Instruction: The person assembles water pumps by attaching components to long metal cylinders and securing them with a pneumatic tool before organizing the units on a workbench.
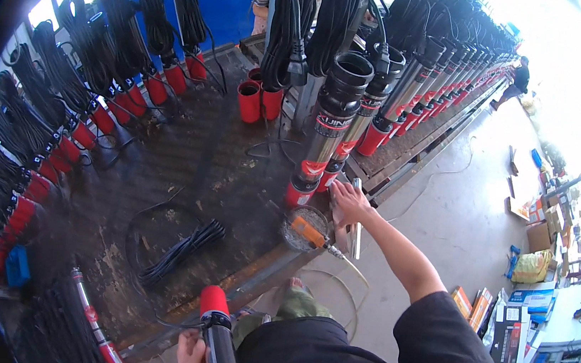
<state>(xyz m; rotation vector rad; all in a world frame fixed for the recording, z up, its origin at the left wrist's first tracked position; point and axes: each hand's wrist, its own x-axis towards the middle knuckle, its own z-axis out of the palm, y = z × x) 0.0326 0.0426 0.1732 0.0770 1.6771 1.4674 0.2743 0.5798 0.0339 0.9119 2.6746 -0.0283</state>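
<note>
My left hand [191, 358], at the bottom of the view, is closed against the side of a submersible pump [222, 360] with a dark shiny body and a red end cap [214, 301]. The pump's lower part runs out of view. My right hand [350, 204] reaches to the table's edge, fingers stretched out over a silver metal strip [356, 239]. What lies under its palm is hidden. Close by, an orange-bodied hand tool [308, 231] with a hose rests across a round dish [289, 237]. Just beyond stand pumps with red bases [325, 132].
A coiled black cable [182, 252] lies on the dark worktable [230, 210]. Rows of upright pumps with hanging cables line the left side [101, 117] and far right. Red cups [249, 101] stand at the back. Boxes [509, 335] lie on the right; another person [519, 77] is far off.
</note>
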